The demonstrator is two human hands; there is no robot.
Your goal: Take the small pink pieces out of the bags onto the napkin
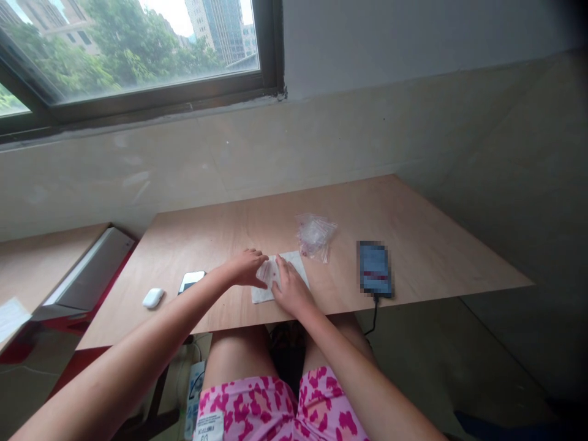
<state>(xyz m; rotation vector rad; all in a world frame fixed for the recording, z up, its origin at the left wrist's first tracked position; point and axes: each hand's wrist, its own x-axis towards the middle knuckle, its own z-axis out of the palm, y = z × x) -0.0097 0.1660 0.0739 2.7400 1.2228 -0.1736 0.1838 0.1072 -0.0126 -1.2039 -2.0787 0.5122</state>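
Observation:
A white paper tissue (298,262) lies on the table near its front edge. On it, between my hands, is a small clear plastic bag (266,269) with a thin reddish line. My left hand (245,267) curves over the bag's left side, thumb and fingers apart; whether it presses the bag is too small to tell. My right hand (293,290) rests on the tissue with fingers stretched forward, next to the bag. Tiny reddish specks show between the hands. Just beyond the tissue lies a loose pile of clear zip bags (316,236).
On the wooden table (432,245), a phone (375,269) with a cable lies to the right. A white earbud case (153,298) and another phone (192,280), partly behind my left forearm, lie to the left. Wall and window stand behind.

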